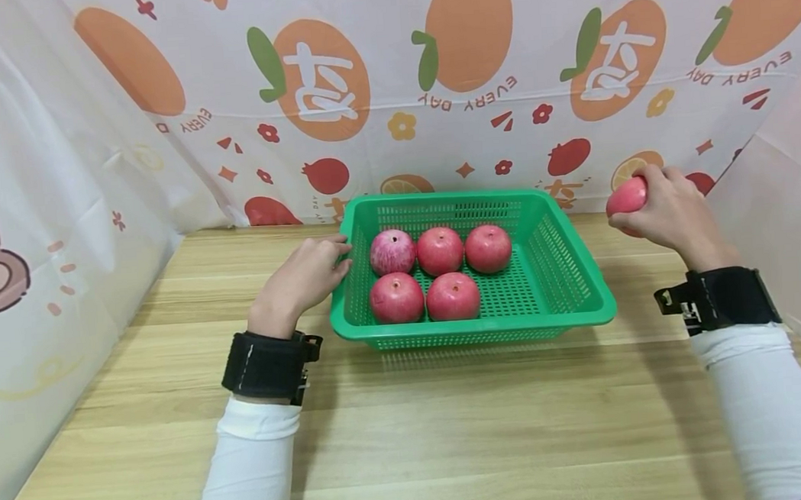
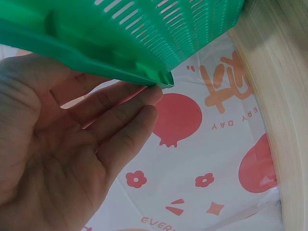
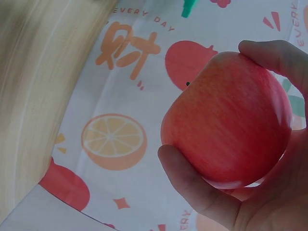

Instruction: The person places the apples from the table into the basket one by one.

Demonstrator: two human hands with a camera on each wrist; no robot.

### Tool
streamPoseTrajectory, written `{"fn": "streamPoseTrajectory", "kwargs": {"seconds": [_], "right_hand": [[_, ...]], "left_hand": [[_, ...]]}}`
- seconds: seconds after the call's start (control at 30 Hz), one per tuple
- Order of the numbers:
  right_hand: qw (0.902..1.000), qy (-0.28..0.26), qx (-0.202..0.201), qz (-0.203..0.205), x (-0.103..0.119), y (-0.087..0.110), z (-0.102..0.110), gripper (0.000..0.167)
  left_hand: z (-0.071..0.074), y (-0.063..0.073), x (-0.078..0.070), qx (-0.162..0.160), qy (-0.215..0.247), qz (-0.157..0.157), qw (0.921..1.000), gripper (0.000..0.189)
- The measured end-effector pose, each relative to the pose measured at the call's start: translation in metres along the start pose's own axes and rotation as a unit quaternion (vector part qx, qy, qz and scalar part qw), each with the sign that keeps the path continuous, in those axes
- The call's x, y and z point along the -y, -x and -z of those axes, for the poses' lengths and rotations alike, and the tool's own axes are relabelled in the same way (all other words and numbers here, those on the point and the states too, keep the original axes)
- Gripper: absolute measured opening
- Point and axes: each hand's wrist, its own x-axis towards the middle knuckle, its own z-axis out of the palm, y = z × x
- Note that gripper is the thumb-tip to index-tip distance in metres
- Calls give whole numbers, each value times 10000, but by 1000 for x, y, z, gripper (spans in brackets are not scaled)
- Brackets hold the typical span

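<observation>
My right hand [image 1: 667,211] holds a red apple [image 1: 627,195] in the air, to the right of the green basket [image 1: 474,325]. In the right wrist view the thumb and fingers curve round the apple [image 3: 231,120] from both sides. At the basket's left side, my left hand [image 1: 306,275] touches the rim. Its fingers [image 2: 120,108] look mostly straight in the left wrist view, with the tips against the basket rim [image 2: 120,74]. Inside the basket sit several round fruits: a purplish streaked one [image 1: 393,252] at the back left and red ones [image 1: 439,251] beside and before it.
The basket stands on a wood-grain table [image 1: 480,429], near its back edge. A white curtain [image 1: 402,158] with printed fruit hangs right behind, and another sheet [image 1: 48,226] hangs along the left. Bare basket floor [image 1: 509,293] shows at the right of the fruits.
</observation>
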Motion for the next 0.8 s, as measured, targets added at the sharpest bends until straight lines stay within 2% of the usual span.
{"fn": "streamPoseTrajectory", "kwargs": {"seconds": [0.33,0.8], "right_hand": [[9996,-135,-125,205,17,0,6,64],[9995,-179,-151,233,37,0,15,72]], "left_hand": [[0,0,0,-12,-18,-11,10000,33],[-1,0,0,-8,-13,1,10000,33]]}}
